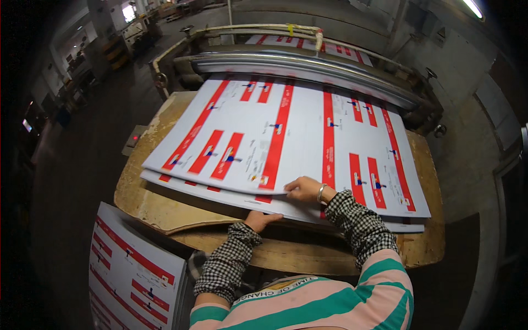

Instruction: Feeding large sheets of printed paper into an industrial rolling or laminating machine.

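A large white printed sheet [302,137] with red bands and small blue figures lies partly under the machine's metal roller [308,71]. My right hand [304,190], with a silver bracelet at the wrist, pinches the near edge of this upper sheet, which lifts slightly. Beneath it, a lower printed sheet [220,195] sticks out along the near and left sides. My left hand [261,220] is at the lower sheet's near edge, thumb stretched toward the right; its other fingers are mostly hidden. Both sheets rest on a worn wooden table [148,192].
At the lower left leans a stack of similar printed sheets [132,275], close to my left forearm. Pipes [247,30] and a frame surround the roller, with more printed material [302,43] behind it. A wall [467,71] stands to the right; dark floor [77,159] lies left.
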Tool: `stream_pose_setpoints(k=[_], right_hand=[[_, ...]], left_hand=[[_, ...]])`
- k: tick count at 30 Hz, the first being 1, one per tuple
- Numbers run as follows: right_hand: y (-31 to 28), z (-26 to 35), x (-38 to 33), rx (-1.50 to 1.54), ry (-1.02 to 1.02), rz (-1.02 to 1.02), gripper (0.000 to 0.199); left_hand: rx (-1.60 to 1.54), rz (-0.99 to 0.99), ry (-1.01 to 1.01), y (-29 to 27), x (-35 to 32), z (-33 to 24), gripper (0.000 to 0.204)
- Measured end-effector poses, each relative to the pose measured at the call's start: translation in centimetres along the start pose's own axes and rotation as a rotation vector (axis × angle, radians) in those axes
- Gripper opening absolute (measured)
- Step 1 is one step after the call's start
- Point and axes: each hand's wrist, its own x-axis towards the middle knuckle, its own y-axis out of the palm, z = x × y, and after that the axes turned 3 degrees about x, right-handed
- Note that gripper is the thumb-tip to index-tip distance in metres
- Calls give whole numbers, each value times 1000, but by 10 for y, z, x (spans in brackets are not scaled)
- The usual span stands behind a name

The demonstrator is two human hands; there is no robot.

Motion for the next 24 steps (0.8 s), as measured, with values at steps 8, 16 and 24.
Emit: stream_pose_setpoints(k=[8,16,24], right_hand=[[52,16,-27,-427,-138,-121,64],[19,47,-37,-199,-123,141,46],[7,76,-61,-77,-193,-104,20]], left_hand=[[-12,48,120,5,-21,1,52],[-90,20,116,8,-33,-1,41],[276,17,-63,-1,-23,42,41]])
